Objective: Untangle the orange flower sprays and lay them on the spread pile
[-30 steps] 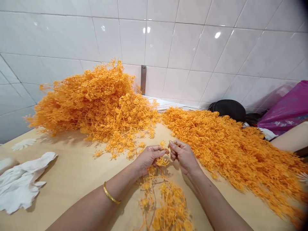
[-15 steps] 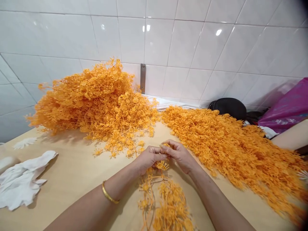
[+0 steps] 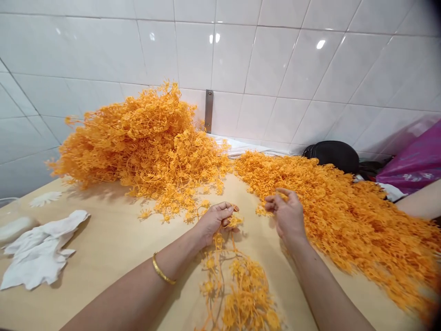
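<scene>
My left hand [image 3: 217, 223] is closed on the stem of an orange plastic flower sprig [image 3: 246, 289], pinched between thumb and fingers. The sprig's thin branches and spidery blooms trail over the table towards me. One bloom [image 3: 234, 221] sticks out beside the left fingertips. My right hand [image 3: 286, 214] is off to the right, apart from the sprig, at the edge of the right-hand heap of orange flowers [image 3: 337, 216]. Its fingers are curled, with a small orange flower piece [image 3: 283, 196] showing between them. Part of that piece is hidden by the fingers.
A tall pile of orange sprigs [image 3: 138, 142] stands back left against the tiled wall. White cloth pieces [image 3: 41, 250] and a white petal shape [image 3: 45, 198] lie on the left. Back right are a black case [image 3: 332, 155], a purple bag [image 3: 413, 158] and another person's arm [image 3: 422, 202].
My hands were together over the sprig's top. My right hand has moved away to the right, towards the right heap, while my left stays on the sprig. The view has shifted slightly.
</scene>
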{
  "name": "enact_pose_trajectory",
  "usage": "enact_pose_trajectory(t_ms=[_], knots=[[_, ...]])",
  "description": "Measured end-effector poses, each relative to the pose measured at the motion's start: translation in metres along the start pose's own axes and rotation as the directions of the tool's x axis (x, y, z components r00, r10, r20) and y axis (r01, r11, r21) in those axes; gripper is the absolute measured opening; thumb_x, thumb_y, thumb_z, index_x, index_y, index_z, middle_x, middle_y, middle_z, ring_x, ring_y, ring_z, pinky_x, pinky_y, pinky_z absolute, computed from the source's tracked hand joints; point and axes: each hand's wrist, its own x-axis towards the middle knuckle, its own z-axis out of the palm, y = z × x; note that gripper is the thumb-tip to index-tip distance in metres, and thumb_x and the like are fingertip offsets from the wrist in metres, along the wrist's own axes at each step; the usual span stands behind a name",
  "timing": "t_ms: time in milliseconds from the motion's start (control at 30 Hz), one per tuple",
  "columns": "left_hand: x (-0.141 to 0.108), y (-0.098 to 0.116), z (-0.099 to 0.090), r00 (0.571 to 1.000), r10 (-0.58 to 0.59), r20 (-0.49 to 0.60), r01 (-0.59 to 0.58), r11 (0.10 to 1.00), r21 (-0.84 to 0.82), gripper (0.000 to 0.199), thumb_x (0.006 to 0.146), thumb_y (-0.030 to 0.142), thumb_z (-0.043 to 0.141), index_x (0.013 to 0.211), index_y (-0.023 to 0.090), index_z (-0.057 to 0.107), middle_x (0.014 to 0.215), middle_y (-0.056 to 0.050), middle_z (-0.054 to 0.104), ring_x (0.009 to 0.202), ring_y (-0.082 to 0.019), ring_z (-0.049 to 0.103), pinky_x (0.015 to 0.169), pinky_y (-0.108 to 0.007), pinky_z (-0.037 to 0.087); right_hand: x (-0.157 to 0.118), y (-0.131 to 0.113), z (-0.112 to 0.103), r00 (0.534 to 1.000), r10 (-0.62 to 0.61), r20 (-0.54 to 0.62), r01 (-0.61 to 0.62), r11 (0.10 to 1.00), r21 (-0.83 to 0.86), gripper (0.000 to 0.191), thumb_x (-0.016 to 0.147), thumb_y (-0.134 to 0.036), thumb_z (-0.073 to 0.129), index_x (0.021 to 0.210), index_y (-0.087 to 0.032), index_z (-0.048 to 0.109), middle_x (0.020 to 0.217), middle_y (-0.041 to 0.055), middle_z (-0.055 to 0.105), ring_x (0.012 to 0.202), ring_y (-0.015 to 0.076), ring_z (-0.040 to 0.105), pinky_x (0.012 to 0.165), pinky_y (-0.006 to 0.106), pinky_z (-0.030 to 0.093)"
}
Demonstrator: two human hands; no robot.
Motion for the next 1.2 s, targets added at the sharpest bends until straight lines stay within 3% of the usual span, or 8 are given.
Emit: enact_pose_trajectory(t_ms=[167, 300, 433, 600, 767, 867, 1000, 1200], knots=[[0.005, 0.000, -0.005, 0.999, -0.009, -0.042, 0.001, 0.986, -0.170, 0.009, 0.066, 0.015, 0.060, 0.073, 0.014, 0.054, 0.046, 0.004, 0.046, 0.042, -0.006, 0.044, 0.061, -0.029, 0.048, -0.026, 0.003, 0.014, 0.895, -0.025, 0.446, 0.118, 0.976, -0.182, 0.024, 0.074, -0.037, 0.052, 0.088, -0.018, 0.054, 0.052, -0.0051, 0.044, 0.048, 0.0085, 0.041, 0.049, 0.022, 0.034], [0.006, -0.002, -0.004, 0.998, 0.000, -0.059, -0.010, 0.984, -0.181, 0.008, 0.066, 0.013, 0.059, 0.071, 0.014, 0.052, 0.050, 0.003, 0.050, 0.045, -0.007, 0.048, 0.061, -0.029, 0.048, -0.038, 0.007, 0.020, 0.802, 0.028, 0.597, 0.209, 0.923, -0.324, 0.026, 0.068, -0.040, 0.059, 0.083, -0.018, 0.055, 0.058, -0.0032, 0.047, 0.051, 0.0097, 0.041, 0.048, 0.022, 0.033], [0.004, 0.000, -0.001, 0.996, 0.021, -0.084, -0.040, 0.970, -0.240, 0.013, 0.069, 0.021, 0.058, 0.080, 0.017, 0.052, 0.057, 0.001, 0.056, 0.052, -0.011, 0.054, 0.058, -0.027, 0.046, -0.039, 0.010, 0.021, 0.825, 0.000, 0.565, 0.213, 0.926, -0.312, 0.021, 0.068, -0.036, 0.059, 0.066, -0.018, 0.050, 0.058, -0.0031, 0.047, 0.053, 0.0099, 0.042, 0.050, 0.022, 0.033], [0.001, 0.006, 0.000, 0.991, -0.127, 0.046, 0.135, 0.946, -0.294, 0.029, 0.070, 0.039, 0.056, 0.083, 0.013, 0.054, 0.072, -0.005, 0.061, 0.059, -0.015, 0.058, 0.063, -0.033, 0.046, -0.033, 0.011, 0.017, 0.912, -0.054, 0.408, 0.160, 0.959, -0.232, 0.021, 0.070, -0.035, 0.057, 0.067, -0.019, 0.045, 0.052, -0.0055, 0.044, 0.048, 0.0086, 0.040, 0.049, 0.021, 0.033], [0.001, 0.002, 0.000, 0.989, -0.089, 0.117, 0.106, 0.983, -0.150, 0.017, 0.067, 0.021, 0.061, 0.078, 0.010, 0.056, 0.068, -0.007, 0.061, 0.058, -0.014, 0.057, 0.062, -0.031, 0.045, -0.033, 0.012, 0.016, 0.875, 0.002, 0.485, 0.082, 0.985, -0.154, 0.019, 0.069, -0.034, 0.060, 0.076, -0.019, 0.050, 0.053, -0.0051, 0.047, 0.048, 0.0089, 0.044, 0.047, 0.021, 0.033], [0.003, -0.001, -0.001, 0.998, -0.033, 0.059, 0.042, 0.986, -0.160, 0.011, 0.065, 0.014, 0.061, 0.073, 0.010, 0.055, 0.062, -0.004, 0.058, 0.049, -0.009, 0.051, 0.055, -0.026, 0.044, -0.033, 0.012, 0.017, 0.846, 0.079, 0.528, -0.028, 0.994, -0.105, 0.021, 0.065, -0.035, 0.063, 0.073, -0.018, 0.052, 0.050, -0.0052, 0.048, 0.046, 0.0078, 0.042, 0.047, 0.020, 0.033], [0.005, -0.001, -0.002, 1.000, -0.012, 0.017, 0.015, 0.986, -0.167, 0.010, 0.064, 0.013, 0.060, 0.072, 0.011, 0.054, 0.054, 0.002, 0.051, 0.038, -0.003, 0.036, 0.044, -0.019, 0.034, -0.027, 0.013, 0.015, 0.871, 0.202, 0.447, -0.242, 0.970, 0.032, 0.025, 0.059, -0.036, 0.067, 0.065, -0.017, 0.052, 0.047, -0.0059, 0.047, 0.042, 0.0057, 0.041, 0.044, 0.019, 0.033], [0.002, 0.003, 0.001, 0.999, -0.027, 0.047, 0.033, 0.990, -0.134, 0.017, 0.066, 0.019, 0.060, 0.062, 0.014, 0.045, 0.041, 0.008, 0.036, 0.033, -0.001, 0.020, 0.036, -0.016, 0.020, -0.025, 0.013, 0.015, 0.906, 0.240, 0.348, -0.296, 0.948, 0.116, 0.030, 0.053, -0.035, 0.072, 0.059, -0.016, 0.049, 0.048, -0.0072, 0.045, 0.040, 0.0042, 0.042, 0.040, 0.017, 0.032]])
